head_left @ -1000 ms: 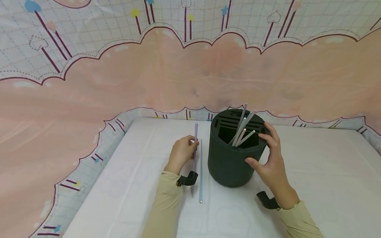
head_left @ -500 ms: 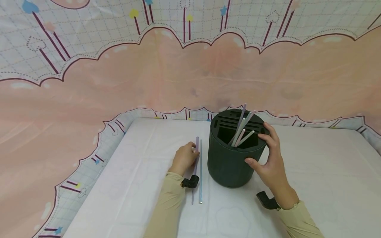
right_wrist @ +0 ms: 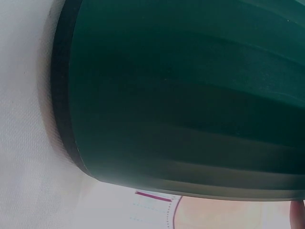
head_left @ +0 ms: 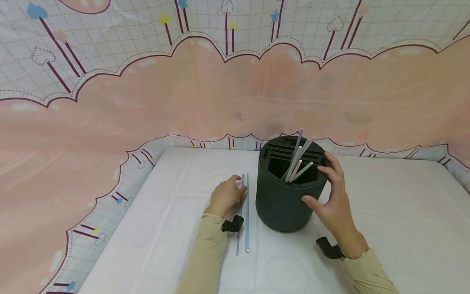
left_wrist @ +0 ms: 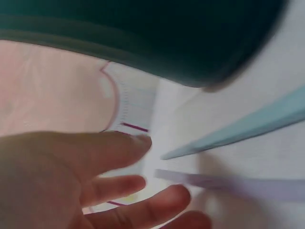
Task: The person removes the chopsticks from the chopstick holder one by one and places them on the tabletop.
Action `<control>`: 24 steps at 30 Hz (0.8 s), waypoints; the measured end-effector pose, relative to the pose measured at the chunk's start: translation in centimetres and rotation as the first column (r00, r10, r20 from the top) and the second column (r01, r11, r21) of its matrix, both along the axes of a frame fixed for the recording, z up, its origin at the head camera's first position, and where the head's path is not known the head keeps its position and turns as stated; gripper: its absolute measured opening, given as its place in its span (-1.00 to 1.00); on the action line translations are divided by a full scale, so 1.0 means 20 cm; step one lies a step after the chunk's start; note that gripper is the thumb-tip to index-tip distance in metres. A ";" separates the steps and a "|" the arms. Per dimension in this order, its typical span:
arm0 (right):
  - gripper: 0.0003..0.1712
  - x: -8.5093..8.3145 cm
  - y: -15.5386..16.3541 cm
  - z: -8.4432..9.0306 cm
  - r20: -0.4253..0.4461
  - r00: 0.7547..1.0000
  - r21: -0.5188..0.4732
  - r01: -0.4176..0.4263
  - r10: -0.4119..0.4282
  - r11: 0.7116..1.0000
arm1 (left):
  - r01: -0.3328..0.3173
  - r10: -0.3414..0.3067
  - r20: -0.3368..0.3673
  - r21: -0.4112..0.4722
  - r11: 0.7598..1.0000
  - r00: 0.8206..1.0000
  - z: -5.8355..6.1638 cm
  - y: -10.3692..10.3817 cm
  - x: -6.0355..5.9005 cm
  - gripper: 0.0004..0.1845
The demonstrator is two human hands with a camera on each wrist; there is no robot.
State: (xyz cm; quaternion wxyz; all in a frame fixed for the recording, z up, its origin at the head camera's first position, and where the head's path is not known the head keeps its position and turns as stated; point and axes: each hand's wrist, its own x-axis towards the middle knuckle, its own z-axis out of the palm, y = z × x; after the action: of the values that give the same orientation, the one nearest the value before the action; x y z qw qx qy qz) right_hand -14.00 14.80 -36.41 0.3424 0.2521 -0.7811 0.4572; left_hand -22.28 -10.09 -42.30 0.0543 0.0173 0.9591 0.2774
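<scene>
A dark green round holder [head_left: 279, 204] stands on the white table, with several pale straws [head_left: 298, 157] leaning in its top slots. My right hand [head_left: 320, 181] grips its right side, fingers over the rim and thumb on the wall. The holder [right_wrist: 190, 95] fills the right wrist view. A lilac straw [head_left: 239, 220] and a light blue straw [head_left: 247, 212] lie side by side on the table left of the holder. My left hand [head_left: 235, 188] rests beside the lilac straw's far end. In the left wrist view its fingers [left_wrist: 138, 182] are loosely stretched and the lilac straw [left_wrist: 238, 183] lies free beyond them, beside the blue straw [left_wrist: 248, 126].
A white cloth covers the table [head_left: 385, 212]. A pink and grid-patterned curtain [head_left: 235, 90] hangs behind it and wraps the left edge. Black wrist mounts [head_left: 232, 224] sit at both cuffs.
My left hand has lowered the lilac straw onto the table beside the blue one and let go of it. The right hand has stayed on the holder.
</scene>
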 end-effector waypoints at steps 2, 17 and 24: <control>-0.12 0.00 0.00 0.00 0.000 1.000 0.000 0.001 -0.001 1.000 | 0.021 -0.021 0.000 0.037 0.999 1.000 0.03 -0.01 0.01 -0.55; -0.12 0.01 0.00 0.00 0.008 1.000 -0.013 -0.013 0.013 1.000 | 0.177 -0.122 -0.420 0.094 0.980 0.899 0.23 0.03 0.07 -0.75; -0.12 0.00 0.02 -0.02 0.010 1.000 -0.011 -0.014 0.015 1.000 | 0.252 -0.089 -0.650 0.163 0.954 0.755 0.32 0.06 0.13 -0.80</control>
State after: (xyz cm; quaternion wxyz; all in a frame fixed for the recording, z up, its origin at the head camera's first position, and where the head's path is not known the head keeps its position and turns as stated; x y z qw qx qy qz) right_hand -13.98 15.12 -36.87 0.3365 0.2536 -0.7785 0.4651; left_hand -19.77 -8.93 -35.99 -0.2503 0.2044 0.8740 0.3628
